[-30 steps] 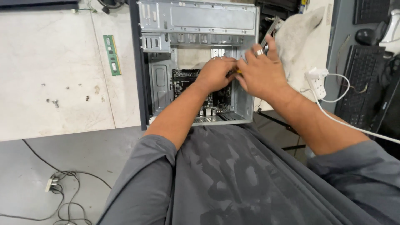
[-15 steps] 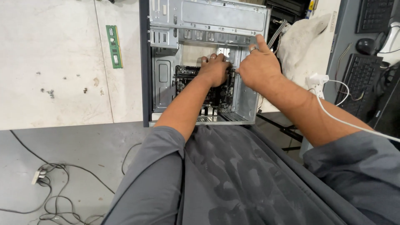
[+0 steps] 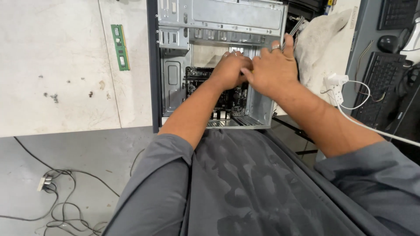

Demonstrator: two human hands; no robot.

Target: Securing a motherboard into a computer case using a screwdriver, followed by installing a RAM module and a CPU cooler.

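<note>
While the open computer case (image 3: 175, 83) lies on its side on the pale surface (image 3: 57, 65), both hands reach into its cavity over the dark motherboard (image 3: 197, 81). The left hand (image 3: 229, 70) is curled, knuckles up, fingers tucked down against something inside the case; what it grips is hidden beneath it. The right hand (image 3: 273, 70), with a ring on one finger, presses close beside the left, its fingers bent and touching the left hand's fingertips; it may be pinching a small part there, but the view does not show it. A green memory stick (image 3: 120, 46) lies on the surface, well apart to the left of the case. A whitish cloth (image 3: 323, 39) sits just right of the case, near a white plug adapter (image 3: 334, 83) and black keyboards (image 3: 378, 87). Loose cables (image 3: 57, 205) lie on the grey floor.
</note>
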